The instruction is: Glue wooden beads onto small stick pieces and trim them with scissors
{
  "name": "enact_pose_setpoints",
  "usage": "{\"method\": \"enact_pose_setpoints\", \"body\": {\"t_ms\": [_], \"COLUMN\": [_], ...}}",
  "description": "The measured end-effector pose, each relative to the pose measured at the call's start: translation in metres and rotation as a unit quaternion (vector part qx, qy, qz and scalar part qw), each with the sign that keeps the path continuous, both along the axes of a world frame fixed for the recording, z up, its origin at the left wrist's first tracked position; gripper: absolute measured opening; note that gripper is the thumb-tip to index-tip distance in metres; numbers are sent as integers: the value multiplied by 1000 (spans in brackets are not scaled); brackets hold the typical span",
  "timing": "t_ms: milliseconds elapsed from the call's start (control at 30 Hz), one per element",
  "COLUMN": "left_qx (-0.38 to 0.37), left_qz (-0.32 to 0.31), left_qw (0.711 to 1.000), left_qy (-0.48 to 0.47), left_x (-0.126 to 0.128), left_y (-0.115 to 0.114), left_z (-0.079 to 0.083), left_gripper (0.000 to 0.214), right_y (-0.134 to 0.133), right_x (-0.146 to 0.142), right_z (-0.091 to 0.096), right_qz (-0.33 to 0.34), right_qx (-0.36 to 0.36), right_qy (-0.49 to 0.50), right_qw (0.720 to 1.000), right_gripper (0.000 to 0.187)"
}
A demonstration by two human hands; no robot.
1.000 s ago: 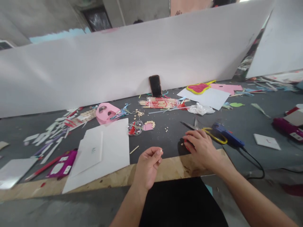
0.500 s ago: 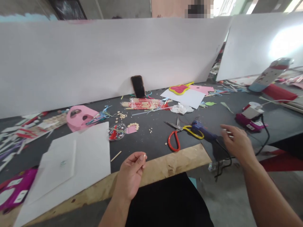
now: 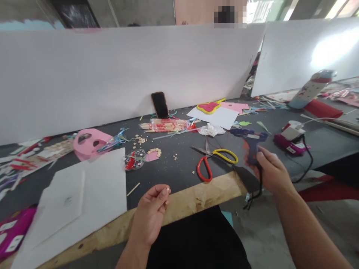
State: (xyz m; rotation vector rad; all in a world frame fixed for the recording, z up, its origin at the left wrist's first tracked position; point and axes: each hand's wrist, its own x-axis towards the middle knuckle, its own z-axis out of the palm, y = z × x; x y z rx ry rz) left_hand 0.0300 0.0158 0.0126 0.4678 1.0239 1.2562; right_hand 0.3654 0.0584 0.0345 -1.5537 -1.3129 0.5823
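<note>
My right hand (image 3: 270, 168) is wrapped round the handle of a blue glue gun (image 3: 252, 141), lifted over the table with its nozzle to the left. Near the table's front edge, my left hand (image 3: 153, 209) pinches a tiny pale bead-like piece (image 3: 168, 189) between thumb and forefinger. Scissors (image 3: 204, 169) with one red and one yellow handle lie open between the hands. Farther left is a small pink piece (image 3: 152, 156) edged with pale bits, beside a clear round dish (image 3: 135, 160) of mixed beads. More small pale pieces (image 3: 140, 139) are scattered behind it.
A phone (image 3: 160, 105) leans on the white board (image 3: 126, 71) at the back. Bundled wooden sticks (image 3: 165, 125) lie before it. White sheets (image 3: 103, 183) cover the left side. At right stand a magenta power strip (image 3: 291, 145) with a plugged-in adapter and a bottle (image 3: 311, 89).
My right hand has taken hold of the glue gun and raised it off the table beside the scissors. My left hand keeps its pinch. The view has shifted slightly.
</note>
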Motion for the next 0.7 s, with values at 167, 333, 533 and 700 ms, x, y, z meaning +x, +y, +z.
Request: {"method": "enact_pose_setpoints", "body": {"t_ms": [167,333,533,700], "left_qx": [-8,0,5,-4], "left_qz": [-6,-9,-7,-6], "left_qw": [1000,1000,1000,1000], "left_qy": [-3,-2,1,5], "left_x": [3,0,-2,-3], "left_y": [0,-1,-3,-4], "left_z": [-1,0,-2,-4], "left_gripper": [20,19,18,20], "right_y": [-11,-18,-19,-20], "right_x": [-21,-37,-46,-52], "right_z": [10,9,9,10], "right_qz": [74,111,148,180], "right_qx": [-50,-96,-112,-116], "right_qy": [363,411,486,463], "right_qw": [928,900,854,860], "right_gripper": [23,21,17,21]}}
